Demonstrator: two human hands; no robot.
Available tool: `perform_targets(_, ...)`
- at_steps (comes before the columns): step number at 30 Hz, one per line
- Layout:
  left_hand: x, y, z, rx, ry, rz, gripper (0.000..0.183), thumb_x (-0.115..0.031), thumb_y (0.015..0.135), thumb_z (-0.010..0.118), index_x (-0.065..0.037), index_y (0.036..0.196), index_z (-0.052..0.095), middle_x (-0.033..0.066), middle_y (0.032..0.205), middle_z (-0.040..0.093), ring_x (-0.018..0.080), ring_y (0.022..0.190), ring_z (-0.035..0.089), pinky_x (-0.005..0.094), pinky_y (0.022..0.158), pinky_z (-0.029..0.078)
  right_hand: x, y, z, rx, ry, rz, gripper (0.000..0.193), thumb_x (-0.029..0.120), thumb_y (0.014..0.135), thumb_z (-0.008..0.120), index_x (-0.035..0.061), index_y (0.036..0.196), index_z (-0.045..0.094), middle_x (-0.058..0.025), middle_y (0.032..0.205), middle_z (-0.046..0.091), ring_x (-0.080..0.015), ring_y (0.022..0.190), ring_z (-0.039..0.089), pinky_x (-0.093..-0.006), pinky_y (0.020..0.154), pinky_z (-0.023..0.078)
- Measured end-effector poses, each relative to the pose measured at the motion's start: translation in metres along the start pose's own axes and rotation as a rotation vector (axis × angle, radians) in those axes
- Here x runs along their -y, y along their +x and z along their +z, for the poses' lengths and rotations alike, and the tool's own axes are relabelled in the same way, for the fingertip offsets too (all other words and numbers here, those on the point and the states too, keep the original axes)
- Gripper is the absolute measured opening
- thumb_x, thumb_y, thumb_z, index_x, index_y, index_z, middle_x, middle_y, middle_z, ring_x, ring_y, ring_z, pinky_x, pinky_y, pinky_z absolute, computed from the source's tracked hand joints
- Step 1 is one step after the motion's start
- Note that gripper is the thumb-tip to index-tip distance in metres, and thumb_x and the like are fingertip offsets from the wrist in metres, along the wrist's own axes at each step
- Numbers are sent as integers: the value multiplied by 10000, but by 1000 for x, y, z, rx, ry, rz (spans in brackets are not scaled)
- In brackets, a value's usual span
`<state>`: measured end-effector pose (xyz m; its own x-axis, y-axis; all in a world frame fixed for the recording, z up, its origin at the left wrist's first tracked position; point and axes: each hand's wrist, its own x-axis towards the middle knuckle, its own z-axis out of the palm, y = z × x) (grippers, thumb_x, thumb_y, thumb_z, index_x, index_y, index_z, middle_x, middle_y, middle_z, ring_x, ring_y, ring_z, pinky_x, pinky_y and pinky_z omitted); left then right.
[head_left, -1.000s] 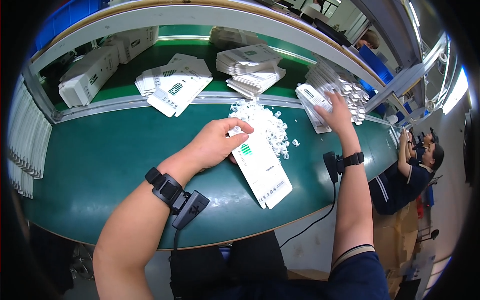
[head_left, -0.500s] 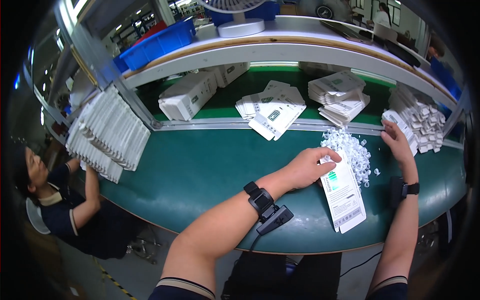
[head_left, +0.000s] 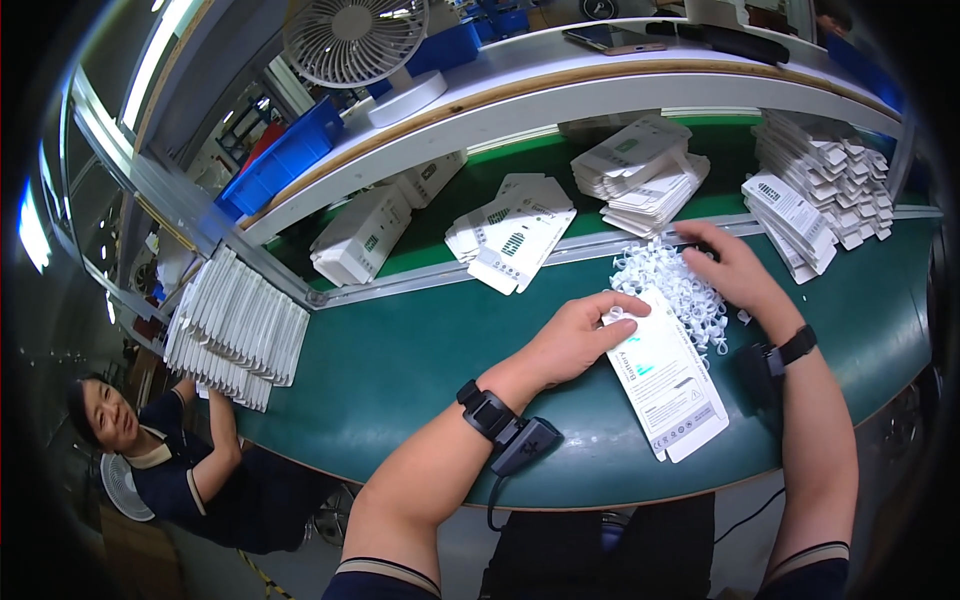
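A flat white carton (head_left: 668, 395) with green print slants over the green work table, its upper end pinched between the thumb and fingers of my left hand (head_left: 580, 340). One small white plastic piece (head_left: 616, 314) shows at those fingertips. Beside the carton's upper edge lies a heap of small white plastic loops (head_left: 655, 272). My right hand (head_left: 738, 272) hovers at the right side of this heap, thumb and index finger apart, with nothing visible between them. Its other fingers are partly hidden. Both wrists carry black strapped devices.
Flat cartons stand in stacks (head_left: 640, 165) along the back, with a fanned group (head_left: 520, 235) left of them and more cartons (head_left: 825, 180) at right. A person (head_left: 165, 450) sits at left by another stack (head_left: 240, 330). Overhead, a shelf (head_left: 480, 115) bears a fan (head_left: 355, 40) and blue bin (head_left: 285, 155).
My right hand has left the cartons at the right and come over to the loop heap. The left hand still grips the carton. The whole view has shifted and tilted.
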<state>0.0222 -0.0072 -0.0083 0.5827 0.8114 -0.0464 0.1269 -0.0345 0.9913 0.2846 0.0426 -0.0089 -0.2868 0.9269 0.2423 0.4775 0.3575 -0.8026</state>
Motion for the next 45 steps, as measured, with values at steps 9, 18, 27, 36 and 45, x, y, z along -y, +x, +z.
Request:
perform_targets(9, -2, -1, -1, 42, -62, -4, 292, -141, 982, 549, -6, 1241, 565, 58, 1093, 643, 85, 969, 604, 230, 849, 491, 17, -1, 20, 46, 11, -67, 411, 274, 902, 620, 53, 1247, 591, -153, 1279, 577, -290, 1192, 540, -368, 1013, 414)
perform_targets(18, 0, -1, 2, 8, -66, 49, 240, -134, 974, 549, -15, 1174, 608, 55, 1025, 655, 87, 904, 602, 238, 796, 489, 25, -5, 24, 76, -49, -81, 352, 173, 864, 630, 39, 1189, 620, -136, 1185, 593, -258, 1125, 564, -352, 973, 431)
perform_targets(27, 2, 0, 2, 7, -69, 48, 247, -163, 974, 562, -7, 1161, 607, 65, 1015, 665, 92, 902, 611, 242, 805, 494, 35, -8, 30, 162, -37, -199, 324, 195, 847, 651, 29, 1126, 648, -147, 1155, 604, -291, 1079, 587, -364, 938, 457)
perform_targets(36, -1, -1, 0, 35, -4, 35, 289, -232, 990, 551, 2, 1132, 643, 42, 1047, 664, 104, 965, 609, 260, 856, 491, 50, -12, 33, -17, -107, -326, 294, 165, 814, 663, 46, 1083, 669, -150, 1159, 606, -311, 1062, 592, -378, 908, 473)
perform_targets(45, 4, -1, 4, -39, -42, 125, 306, -259, 994, 540, -11, 1119, 669, 40, 969, 693, 78, 893, 600, 245, 796, 486, 69, -23, 47, 112, -70, -544, 300, -7, 791, 635, 97, 1070, 676, -102, 1141, 614, -294, 1066, 578, -372, 892, 482)
